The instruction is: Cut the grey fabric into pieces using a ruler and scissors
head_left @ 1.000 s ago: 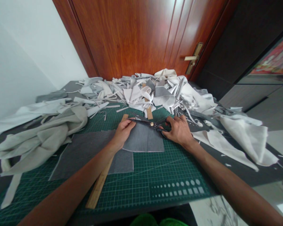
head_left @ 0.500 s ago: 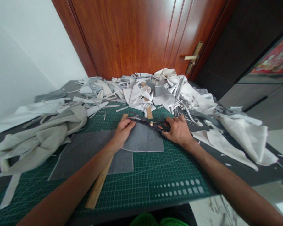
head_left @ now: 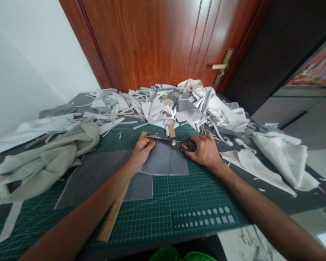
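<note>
My right hand [head_left: 205,150] is wrapped round the handles of black scissors [head_left: 174,143], whose blades point left across the top of a grey fabric piece [head_left: 167,161]. At the blade tips, my left hand [head_left: 141,152] pinches the upper left edge of that piece between thumb and fingers. The piece has a curved lower left edge and overlaps a larger grey fabric sheet [head_left: 95,174] lying flat. A wooden ruler [head_left: 111,221] runs slantwise beneath my left forearm, over the sheet. My left hand covers part of the ruler.
A green cutting mat [head_left: 195,195] lies under the work. Heaped white and grey fabric scraps [head_left: 163,105] line the back, with another wooden strip [head_left: 171,130] among them. Crumpled beige cloth [head_left: 49,159] lies left, white cloth [head_left: 282,159] right. A wooden door [head_left: 152,43] stands behind.
Almost nothing differs. The scissor blades look slightly closer together along the fabric's top edge; both hands stay in nearly the same place.
</note>
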A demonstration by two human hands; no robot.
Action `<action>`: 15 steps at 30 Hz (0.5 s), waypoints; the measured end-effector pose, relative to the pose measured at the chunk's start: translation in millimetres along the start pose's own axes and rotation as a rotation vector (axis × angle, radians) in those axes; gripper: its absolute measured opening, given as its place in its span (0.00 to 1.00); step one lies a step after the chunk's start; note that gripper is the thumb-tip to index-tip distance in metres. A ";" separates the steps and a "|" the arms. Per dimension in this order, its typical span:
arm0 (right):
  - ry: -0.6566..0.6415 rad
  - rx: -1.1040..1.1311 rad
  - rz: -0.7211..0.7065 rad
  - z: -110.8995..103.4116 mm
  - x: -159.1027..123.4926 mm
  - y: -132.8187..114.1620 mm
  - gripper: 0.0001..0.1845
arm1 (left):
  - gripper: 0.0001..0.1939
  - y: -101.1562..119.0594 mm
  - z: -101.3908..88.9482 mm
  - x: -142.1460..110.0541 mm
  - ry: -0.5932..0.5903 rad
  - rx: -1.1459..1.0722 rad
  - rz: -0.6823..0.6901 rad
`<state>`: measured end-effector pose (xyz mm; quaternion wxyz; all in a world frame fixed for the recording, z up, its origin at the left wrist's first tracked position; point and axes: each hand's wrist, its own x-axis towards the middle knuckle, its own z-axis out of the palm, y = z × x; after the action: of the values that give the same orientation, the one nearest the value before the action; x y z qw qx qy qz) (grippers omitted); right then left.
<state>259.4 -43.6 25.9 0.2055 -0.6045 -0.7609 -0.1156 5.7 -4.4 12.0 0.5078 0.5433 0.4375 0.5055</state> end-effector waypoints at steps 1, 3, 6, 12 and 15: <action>0.000 -0.002 0.000 0.3 0.0 -0.1 0.16 | 0.17 0.1 0.1 0.2 -0.001 -0.001 0.005; 0.005 -0.006 -0.003 1.0 -0.1 -0.3 0.15 | 0.16 0.0 0.2 0.4 -0.004 -0.006 0.014; 0.013 -0.007 -0.004 2.0 -0.3 -0.3 0.15 | 0.15 -0.7 0.0 0.4 0.003 -0.009 -0.001; 0.000 -0.015 -0.001 2.9 -0.2 0.4 0.15 | 0.12 -1.2 -0.1 -0.3 -0.004 0.006 0.026; 0.001 -0.024 -0.012 3.3 -0.4 1.1 0.15 | 0.11 -3.0 -1.1 0.1 -0.049 0.051 0.087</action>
<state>259.9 -42.2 22.7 0.1978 -0.6022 -0.7631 -0.1263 4.8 -3.9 9.0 0.4819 0.5867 0.4135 0.5026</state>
